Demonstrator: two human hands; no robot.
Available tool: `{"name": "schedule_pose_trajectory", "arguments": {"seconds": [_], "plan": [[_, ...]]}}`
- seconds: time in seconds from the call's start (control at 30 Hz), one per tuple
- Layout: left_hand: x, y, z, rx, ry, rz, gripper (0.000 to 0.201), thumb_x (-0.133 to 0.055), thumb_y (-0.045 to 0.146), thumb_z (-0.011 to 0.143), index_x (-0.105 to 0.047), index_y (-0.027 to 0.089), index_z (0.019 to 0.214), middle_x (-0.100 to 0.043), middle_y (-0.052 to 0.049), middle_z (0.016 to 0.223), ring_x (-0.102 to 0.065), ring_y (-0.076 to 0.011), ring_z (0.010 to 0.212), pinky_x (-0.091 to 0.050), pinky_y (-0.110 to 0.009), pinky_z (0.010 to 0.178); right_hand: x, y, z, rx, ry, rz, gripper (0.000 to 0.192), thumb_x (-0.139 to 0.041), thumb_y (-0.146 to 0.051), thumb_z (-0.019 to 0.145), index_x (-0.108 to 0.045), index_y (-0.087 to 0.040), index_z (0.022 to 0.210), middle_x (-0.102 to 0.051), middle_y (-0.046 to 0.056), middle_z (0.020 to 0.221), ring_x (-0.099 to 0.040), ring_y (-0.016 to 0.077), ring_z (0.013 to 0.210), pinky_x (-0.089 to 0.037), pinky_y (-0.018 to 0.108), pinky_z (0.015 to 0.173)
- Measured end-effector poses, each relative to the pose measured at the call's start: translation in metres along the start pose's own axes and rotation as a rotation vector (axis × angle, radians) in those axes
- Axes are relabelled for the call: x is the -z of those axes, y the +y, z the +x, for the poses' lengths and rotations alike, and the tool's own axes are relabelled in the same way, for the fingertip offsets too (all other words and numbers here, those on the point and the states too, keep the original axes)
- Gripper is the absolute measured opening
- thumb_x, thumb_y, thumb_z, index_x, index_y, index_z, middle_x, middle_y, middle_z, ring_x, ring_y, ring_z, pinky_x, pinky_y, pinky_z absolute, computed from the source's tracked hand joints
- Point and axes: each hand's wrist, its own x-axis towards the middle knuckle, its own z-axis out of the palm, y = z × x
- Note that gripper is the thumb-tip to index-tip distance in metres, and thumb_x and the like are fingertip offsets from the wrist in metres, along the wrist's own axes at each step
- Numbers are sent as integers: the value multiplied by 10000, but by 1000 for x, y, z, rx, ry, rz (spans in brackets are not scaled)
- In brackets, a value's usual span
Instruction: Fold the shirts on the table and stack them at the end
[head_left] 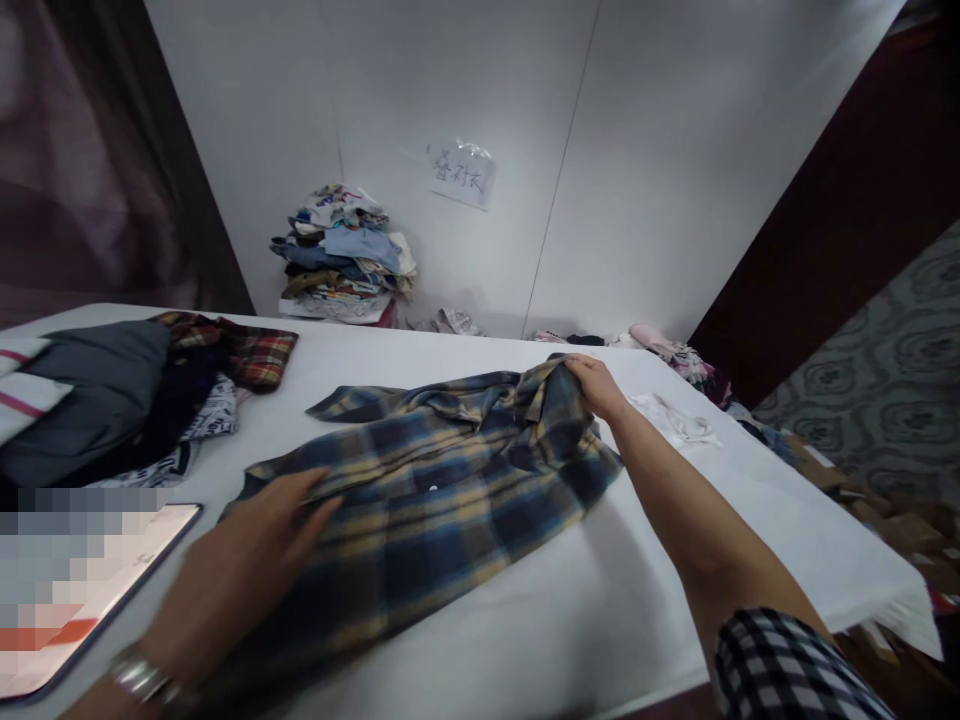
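Observation:
A blue, black and tan plaid shirt (450,480) lies spread at a slant across the table, with a small white button showing near its middle. My right hand (592,383) is closed on the bunched far-right part of the shirt and lifts it a little above the table. My left hand (251,535), slightly blurred, lies over the shirt's near-left side with thumb and fingers apart. A silver watch band is on my left wrist. The shirt's lower left part is partly hidden behind my left hand and forearm.
A white-covered table (480,640) stands before me. Heaped clothes (112,390) and a partly pixelated tablet-like screen (142,560) are at the left. Stacked clothes (345,255) rise by the wall under a paper sign (463,178). White cloth (675,420) lies at right; cartons (900,530) are below.

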Motion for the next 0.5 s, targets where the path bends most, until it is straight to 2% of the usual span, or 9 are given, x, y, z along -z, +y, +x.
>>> {"name": "schedule_pose_trajectory", "arguments": {"seconds": [0.07, 0.1, 0.17, 0.23, 0.3, 0.37, 0.43, 0.5], "plan": [[-5, 58, 15, -187, -111, -62, 527, -474, 494, 812, -526, 231, 1266, -598, -76, 1277, -599, -294, 1095, -480, -366, 899, -6, -15, -17, 35, -124, 77, 300, -592, -403, 739, -713, -191, 915, -723, 12, 826, -652, 179, 759, -526, 294, 715], [-14, 84, 21, -276, -129, -118, 573, -467, 481, 831, -460, 211, 1336, -540, -92, 1352, -557, -289, 1169, -452, -380, 961, -9, -21, -26, 50, -185, 86, 299, -605, -394, 740, -722, -195, 930, -727, 9, 839, -655, 180, 769, -526, 298, 727], [-39, 128, 34, -401, -86, -211, 670, -523, 465, 811, -370, 192, 1404, -443, -123, 1440, -463, -291, 1280, -393, -420, 1045, -15, -31, -44, 82, -275, 51, 300, -604, -388, 759, -734, -210, 962, -732, 1, 875, -662, 187, 806, -526, 304, 751], [-68, 159, 46, -448, -39, -294, 774, -584, 454, 780, -301, 159, 1438, -380, -159, 1476, -407, -289, 1330, -371, -420, 1072, -22, -35, -59, 152, -342, -12, 286, -587, -379, 783, -743, -227, 968, -732, -7, 910, -664, 196, 856, -521, 313, 787], [-90, 176, 58, -452, -21, -296, 762, -616, 376, 760, -325, 136, 1423, -399, -175, 1461, -414, -282, 1325, -381, -405, 1064, -27, -35, -69, 256, -400, -88, 267, -566, -354, 806, -747, -250, 971, -729, -19, 937, -660, 203, 908, -507, 325, 838], [-99, 181, 71, -445, -49, -209, 603, -586, 252, 754, -458, 145, 1334, -550, -155, 1333, -513, -274, 1234, -416, -394, 1021, -26, -31, -75, 343, -431, -159, 266, -535, -321, 832, -743, -273, 990, -725, -24, 961, -653, 205, 942, -489, 339, 879], [-91, 176, 84, -437, -84, -116, 458, -526, 157, 745, -579, 159, 1200, -665, -124, 1163, -597, -269, 1113, -441, -389, 975, -17, -23, -80, 361, -380, -212, 271, -528, -308, 841, -733, -282, 1015, -721, -11, 988, -650, 212, 953, -483, 361, 889], [-71, 168, 96, -422, -65, -58, 397, -485, 124, 741, -632, 172, 1107, -692, -104, 1101, -623, -264, 1055, -454, -378, 944, -2, -11, -88, 362, -242, -265, 259, -584, -324, 812, -727, -275, 1022, -712, 17, 1027, -639, 228, 969, -477, 383, 893]]}}
